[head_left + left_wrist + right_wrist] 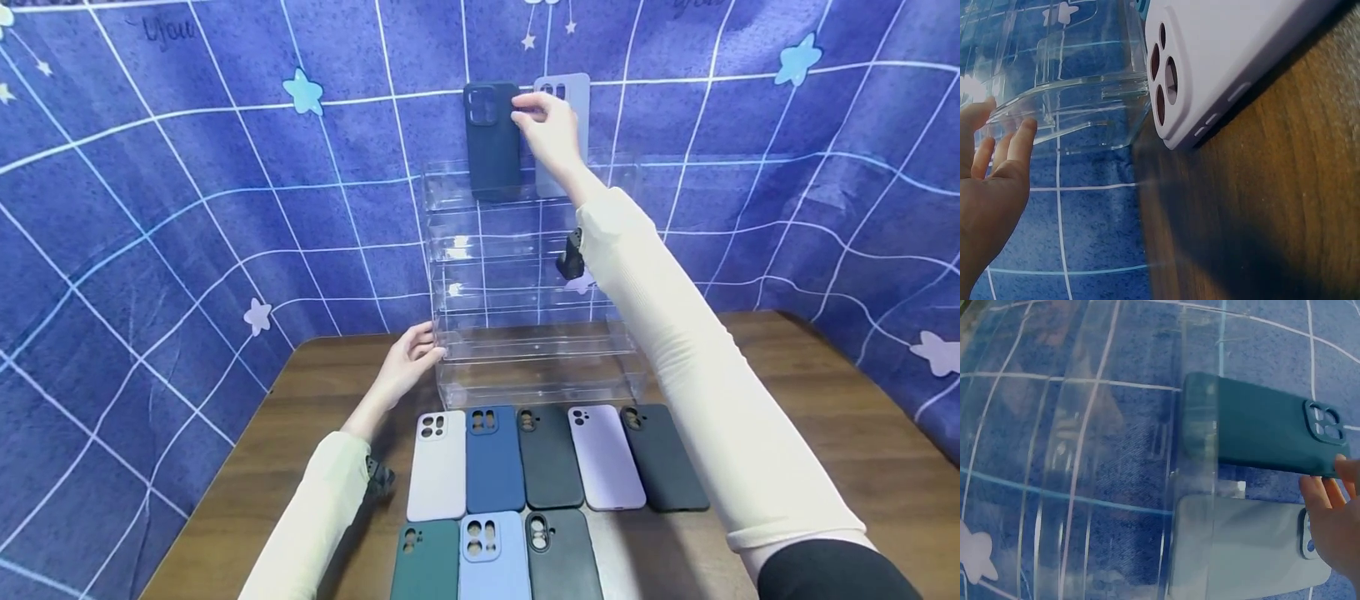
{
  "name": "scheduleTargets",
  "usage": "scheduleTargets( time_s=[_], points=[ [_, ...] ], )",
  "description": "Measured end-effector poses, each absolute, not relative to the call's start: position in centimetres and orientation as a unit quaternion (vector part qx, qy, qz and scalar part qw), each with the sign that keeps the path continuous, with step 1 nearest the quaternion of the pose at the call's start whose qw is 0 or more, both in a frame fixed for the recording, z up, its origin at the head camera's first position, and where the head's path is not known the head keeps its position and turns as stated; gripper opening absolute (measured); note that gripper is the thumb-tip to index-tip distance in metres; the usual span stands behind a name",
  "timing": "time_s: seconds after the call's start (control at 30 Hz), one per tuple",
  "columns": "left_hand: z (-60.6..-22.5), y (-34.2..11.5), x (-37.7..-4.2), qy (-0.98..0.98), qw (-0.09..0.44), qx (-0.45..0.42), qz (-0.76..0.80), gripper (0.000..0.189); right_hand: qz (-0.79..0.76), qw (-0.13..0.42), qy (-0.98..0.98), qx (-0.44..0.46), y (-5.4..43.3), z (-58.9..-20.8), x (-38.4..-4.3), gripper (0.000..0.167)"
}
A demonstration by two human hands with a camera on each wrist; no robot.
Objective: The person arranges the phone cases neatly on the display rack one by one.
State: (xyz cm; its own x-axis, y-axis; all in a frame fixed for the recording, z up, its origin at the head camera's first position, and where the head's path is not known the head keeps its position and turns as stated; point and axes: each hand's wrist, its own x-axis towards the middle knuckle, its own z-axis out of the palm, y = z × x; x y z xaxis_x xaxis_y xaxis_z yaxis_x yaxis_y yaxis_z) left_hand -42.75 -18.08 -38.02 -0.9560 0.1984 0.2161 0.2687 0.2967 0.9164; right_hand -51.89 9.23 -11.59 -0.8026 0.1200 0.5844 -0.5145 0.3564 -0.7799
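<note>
A clear tiered display rack [536, 396] stands on the table. A dark teal phone case [491, 162] stands upright in its top tier, camera cutout up. My right hand [553, 133] pinches that case's right edge near the top, between thumb and fingertips [1316, 490]. Beside it, a pale grey-lavender phone case [1241, 550] stands in the same tier, partly hidden behind the right hand in the head view. Low on the rack's left side, my left hand [408, 362] grips the clear edge, with the thumb and fingers [1022, 140] on either side.
In front of the rack lie several phone cases in two rows, among them a white case [438, 475], a navy case [495, 471], a lavender case [607, 467] and a green case [425, 562]. A blue patterned cloth [225, 208] hangs behind the wooden table [772, 367].
</note>
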Motion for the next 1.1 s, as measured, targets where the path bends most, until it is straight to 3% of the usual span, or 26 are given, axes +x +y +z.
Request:
scheduleTargets(
  time_s=[0.47, 0.7, 0.97, 1.1],
  points=[
    [-37.3, -18.0, -41.9, -0.798, 0.025, -0.143, -0.584, 0.060, 0.405, 0.171, -0.888, 0.137, 8.7, -14.4, -51.9, 0.056],
    [-38.0, -18.0, -42.6, -0.804, 0.035, -0.143, -0.576, 0.059, 0.446, 0.180, -0.868, 0.124, 8.5, -14.4, -51.8, 0.058],
    [-38.1, -18.0, -42.6, -0.810, 0.032, -0.143, -0.569, 0.061, 0.426, 0.237, -0.867, 0.107, 8.2, -15.2, -52.2, 0.037],
    [-38.1, -17.9, -42.6, -0.808, 0.032, -0.141, -0.572, 0.061, 0.399, 0.253, -0.877, 0.090, 8.0, -15.5, -52.3, 0.035]
  ],
)
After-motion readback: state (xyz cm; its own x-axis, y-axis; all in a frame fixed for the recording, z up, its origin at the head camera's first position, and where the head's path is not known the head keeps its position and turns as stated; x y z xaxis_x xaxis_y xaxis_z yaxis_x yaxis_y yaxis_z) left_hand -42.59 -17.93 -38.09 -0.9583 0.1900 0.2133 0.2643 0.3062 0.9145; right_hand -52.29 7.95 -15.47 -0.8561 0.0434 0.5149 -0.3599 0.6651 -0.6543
